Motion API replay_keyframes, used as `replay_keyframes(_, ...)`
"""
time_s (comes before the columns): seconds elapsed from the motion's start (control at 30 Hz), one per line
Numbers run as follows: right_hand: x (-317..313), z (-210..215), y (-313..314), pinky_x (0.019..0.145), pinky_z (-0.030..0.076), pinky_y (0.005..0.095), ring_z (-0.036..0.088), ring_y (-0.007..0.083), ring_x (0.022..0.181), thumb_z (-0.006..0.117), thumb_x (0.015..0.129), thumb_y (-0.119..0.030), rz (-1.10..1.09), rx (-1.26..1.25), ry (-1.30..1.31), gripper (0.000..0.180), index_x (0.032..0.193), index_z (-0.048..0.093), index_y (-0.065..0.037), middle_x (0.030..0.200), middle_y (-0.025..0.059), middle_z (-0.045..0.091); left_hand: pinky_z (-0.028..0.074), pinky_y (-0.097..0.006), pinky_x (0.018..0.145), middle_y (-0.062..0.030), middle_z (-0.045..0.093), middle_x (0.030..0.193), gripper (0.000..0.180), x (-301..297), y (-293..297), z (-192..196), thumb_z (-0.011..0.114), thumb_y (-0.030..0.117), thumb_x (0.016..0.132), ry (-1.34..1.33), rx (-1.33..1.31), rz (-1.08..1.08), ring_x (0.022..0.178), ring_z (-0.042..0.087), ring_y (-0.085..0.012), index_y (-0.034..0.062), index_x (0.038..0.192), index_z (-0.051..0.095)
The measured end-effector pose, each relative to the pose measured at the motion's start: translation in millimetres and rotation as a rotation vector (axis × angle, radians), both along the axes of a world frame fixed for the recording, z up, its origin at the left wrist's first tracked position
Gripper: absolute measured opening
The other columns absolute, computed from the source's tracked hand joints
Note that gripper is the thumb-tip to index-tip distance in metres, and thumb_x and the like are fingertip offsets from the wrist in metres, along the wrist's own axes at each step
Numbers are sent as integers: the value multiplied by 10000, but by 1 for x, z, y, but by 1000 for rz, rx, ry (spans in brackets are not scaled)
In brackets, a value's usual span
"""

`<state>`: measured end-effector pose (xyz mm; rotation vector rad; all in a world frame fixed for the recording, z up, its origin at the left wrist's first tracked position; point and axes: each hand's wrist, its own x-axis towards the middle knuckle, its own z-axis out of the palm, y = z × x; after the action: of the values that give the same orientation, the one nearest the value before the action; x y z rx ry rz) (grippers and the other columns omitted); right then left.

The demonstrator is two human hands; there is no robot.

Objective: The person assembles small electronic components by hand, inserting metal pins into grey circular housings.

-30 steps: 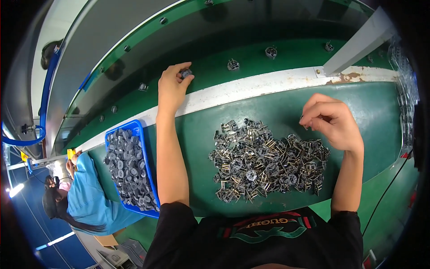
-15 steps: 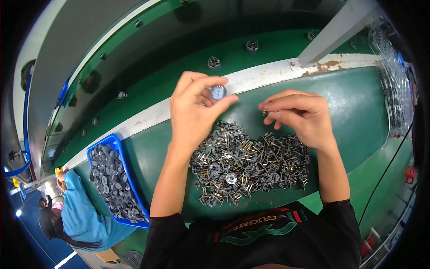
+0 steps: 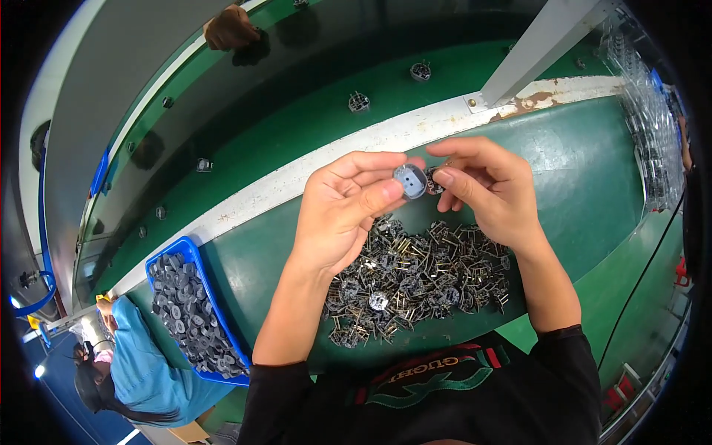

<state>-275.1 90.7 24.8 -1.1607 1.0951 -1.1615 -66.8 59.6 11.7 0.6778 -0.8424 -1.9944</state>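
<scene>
Between thumb and fingers, my left hand [image 3: 345,204] pinches a round grey plastic cap [image 3: 409,182], its face with small holes turned up. Right beside it, my right hand [image 3: 486,185] grips a small round part with dark and metal bits [image 3: 434,180], mostly covered by the fingers. The two pieces are close together; whether they touch I cannot tell. Below both hands lies a heap of small round assemblies with brass-coloured pins [image 3: 415,274] on the green table [image 3: 578,163].
At the left stands a blue tray [image 3: 215,304] full of grey round caps [image 3: 185,297]. A white rail [image 3: 356,144] separates the table from a green belt carrying several assemblies [image 3: 359,101]. Clear plastic trays [image 3: 649,141] are stacked right. A co-worker in blue [image 3: 152,367] sits far left.
My left hand has moved right and down with the grey cap, which now sits beside the part in my right hand. Another hand has appeared over the belt at the top.
</scene>
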Motion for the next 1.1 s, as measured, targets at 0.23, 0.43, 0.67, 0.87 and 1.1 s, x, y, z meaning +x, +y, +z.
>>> replay_keyframes(0.23, -4, 4, -1, 581, 491, 254, 628, 122, 671, 755, 814, 26, -110, -489, 360, 136, 942, 722, -5, 840, 72, 674, 622, -388, 896, -199, 635, 1150, 460, -7, 2, 2, 752, -182, 751, -70, -239, 84, 1113, 657, -287, -73, 1164, 581)
replay_keyframes(0.43, 3, 1, 1, 580, 514, 289, 639, 180, 681, 788, 733, 42, -151, -737, 505, 216, 930, 733, -27, 847, 75, 658, 634, -408, 886, -201, 627, 1133, 413, -13, 6, -5, 763, -194, 729, 13, -292, 42, 1111, 650, -293, -75, 1075, 571)
replay_keyframes(0.67, 3, 0, 1, 569, 490, 288, 627, 186, 705, 782, 744, 47, -105, -688, 505, 203, 924, 716, -21, 839, 79, 645, 639, -409, 877, -189, 628, 1109, 413, -14, 6, -10, 766, -192, 730, -10, -363, 14, 1127, 642, -290, -63, 1069, 568)
replay_keyframes(0.87, 2, -1, 2, 570, 498, 309, 633, 210, 686, 759, 758, 47, -92, -629, 507, 201, 936, 705, -29, 842, 72, 626, 637, -421, 887, -194, 629, 1103, 398, -16, 7, -2, 757, -196, 735, -122, -286, 62, 1134, 640, -301, -66, 1058, 565)
replay_keyframes(1.1, 2, -4, 1, 556, 508, 320, 639, 217, 677, 756, 751, 44, -85, -728, 573, 205, 928, 700, -42, 854, 65, 634, 646, -383, 840, -202, 639, 1099, 402, -13, 7, 0, 756, -211, 714, -157, -359, 48, 1095, 655, -289, -65, 1037, 567)
